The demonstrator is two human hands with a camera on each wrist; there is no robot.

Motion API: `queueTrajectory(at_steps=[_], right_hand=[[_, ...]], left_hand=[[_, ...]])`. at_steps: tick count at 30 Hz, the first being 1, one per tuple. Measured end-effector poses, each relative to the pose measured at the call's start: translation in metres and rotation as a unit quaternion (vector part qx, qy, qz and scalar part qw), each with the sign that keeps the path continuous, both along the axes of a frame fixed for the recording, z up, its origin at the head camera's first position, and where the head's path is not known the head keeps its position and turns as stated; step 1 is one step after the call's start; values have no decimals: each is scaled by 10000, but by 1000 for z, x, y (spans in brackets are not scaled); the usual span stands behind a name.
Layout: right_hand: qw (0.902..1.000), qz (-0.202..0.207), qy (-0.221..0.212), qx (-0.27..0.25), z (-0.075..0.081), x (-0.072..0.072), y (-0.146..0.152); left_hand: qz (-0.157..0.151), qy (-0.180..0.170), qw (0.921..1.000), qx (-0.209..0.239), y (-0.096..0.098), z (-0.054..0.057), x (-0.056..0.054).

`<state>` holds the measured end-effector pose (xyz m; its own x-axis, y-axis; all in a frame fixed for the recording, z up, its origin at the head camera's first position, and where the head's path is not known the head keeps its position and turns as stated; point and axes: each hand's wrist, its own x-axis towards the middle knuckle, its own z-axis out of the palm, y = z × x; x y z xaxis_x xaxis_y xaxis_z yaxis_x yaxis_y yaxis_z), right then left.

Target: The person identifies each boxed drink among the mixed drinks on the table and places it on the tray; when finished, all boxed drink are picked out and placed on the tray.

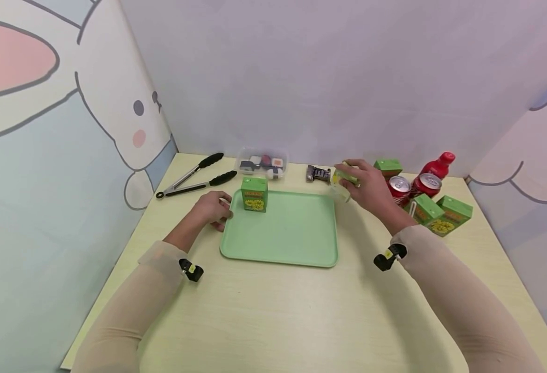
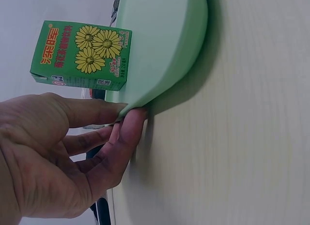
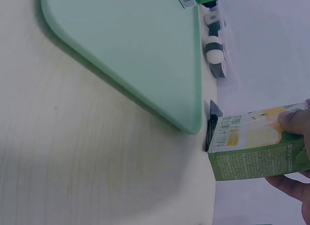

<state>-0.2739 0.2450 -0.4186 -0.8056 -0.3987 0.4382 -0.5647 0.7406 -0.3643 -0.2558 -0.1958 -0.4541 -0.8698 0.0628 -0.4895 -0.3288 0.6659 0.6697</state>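
Note:
My left hand (image 1: 211, 208) pinches the left rim of a pale green tray (image 1: 292, 233) between thumb and fingers, as the left wrist view shows closely. On the tray's back left part stands a green drink carton (image 1: 254, 196) with yellow flowers printed on it. Beyond the tray's back right corner, my right hand (image 1: 370, 185) grips a white, green and yellow juice carton (image 3: 256, 142). In the right wrist view its lower end points toward the tray, with thumb on one face and fingers underneath.
Black-tipped tongs (image 1: 196, 173) lie open at the back left. Beside them is a clear box (image 1: 261, 163) of small sushi-like pieces, then a small dark object (image 1: 318, 173). To the right are red cans (image 1: 426, 185), a red bottle (image 1: 438, 166) and several green cartons (image 1: 451, 213).

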Motion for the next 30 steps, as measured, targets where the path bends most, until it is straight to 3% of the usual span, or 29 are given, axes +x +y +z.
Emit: queueTrajectory(at_steps=[4,9,18,30], right_hand=[[9994,279,-127,-165,6,-1,-12],[9966,463,-624,-269,12,-4,-27],[9887,874,-1174,-336,10,-10,-51],[9816,1557,-1069,-296,-2,-8,-89]], left_hand=[[22,-20,10000,30,0,1,0],[24,-7,10000,81,-1,2,1],[18,-12,10000,-17,0,1,0],[-3,-26,9999,-98,1,2,1]])
